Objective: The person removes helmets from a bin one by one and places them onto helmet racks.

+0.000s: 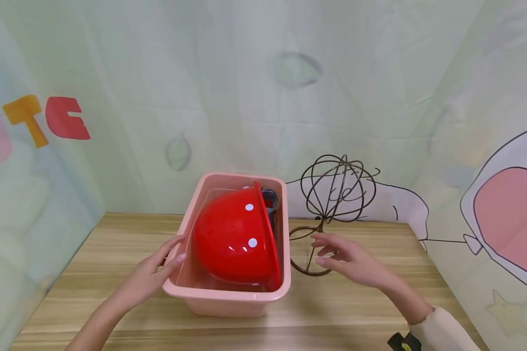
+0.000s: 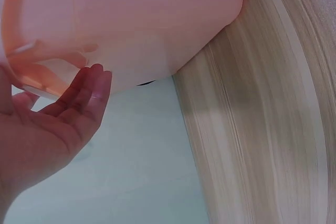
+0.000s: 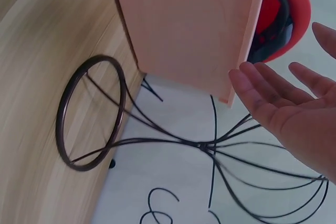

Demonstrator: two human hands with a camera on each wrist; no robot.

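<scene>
Right there in the middle of the wooden table sits a pink plastic bin, and tipped inside it is a red hard hat with white dots. The hat rests on its side, dome toward the person's left, brim standing nearly upright against the bin's right wall; it looks too wide to lie flat in there, which would explain the tilt. A bit of dark strap or lining shows behind the brim at the far end.

The left hand lies with straight fingers against the bin's left rim, touching it but gripping nothing; the left wrist view shows the fingertips up by the bin's pale wall. The right hand floats just off the bin's right side, fingers loose and spread, holding nothing and not plainly touching anything. With a hand on either flank, the pair seem set to bracket the bin.

Just beside the bin's right wall stands a dark wire hat stand, its ring base flat on the table and its round cage on top. A pale cartoon-printed curtain hangs around the table.
</scene>
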